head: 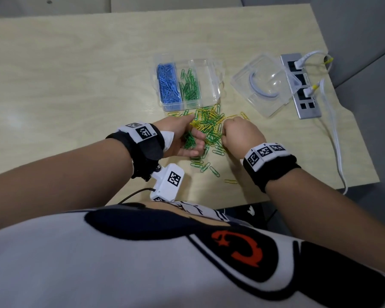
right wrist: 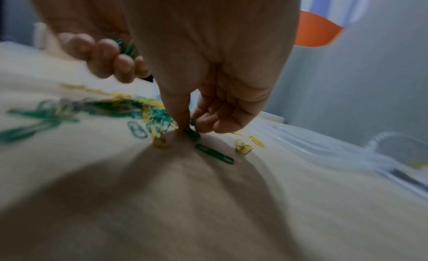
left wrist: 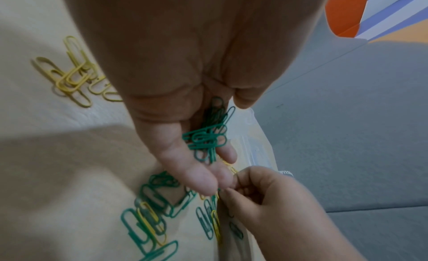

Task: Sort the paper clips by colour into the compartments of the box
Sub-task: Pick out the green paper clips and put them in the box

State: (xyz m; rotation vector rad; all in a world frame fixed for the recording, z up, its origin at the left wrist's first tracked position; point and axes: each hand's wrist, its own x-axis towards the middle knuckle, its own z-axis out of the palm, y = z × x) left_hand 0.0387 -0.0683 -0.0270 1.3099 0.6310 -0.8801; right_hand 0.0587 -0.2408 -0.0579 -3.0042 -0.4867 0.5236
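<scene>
Pale wooden worktop (head: pixel 76 74) carries one clear box (head: pixel 188 82) with three compartments: one blue, one green, one bare. Near the front edge, the left hand (head: pixel 183 138) cups a green bunch (head: pixel 189 142); right-hand fingers (right wrist: pixel 185 122) pinch one green clip (right wrist: pixel 193 135) from the mixed pile (head: pixel 209 123).

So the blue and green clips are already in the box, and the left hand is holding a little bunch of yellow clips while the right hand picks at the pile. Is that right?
Nearly. The bunch in the left hand is green, not yellow: the left wrist view shows green clips lying in the cupped palm. The rest holds: blue and green clips sit in the box, and the right hand picks at the pile.
</scene>
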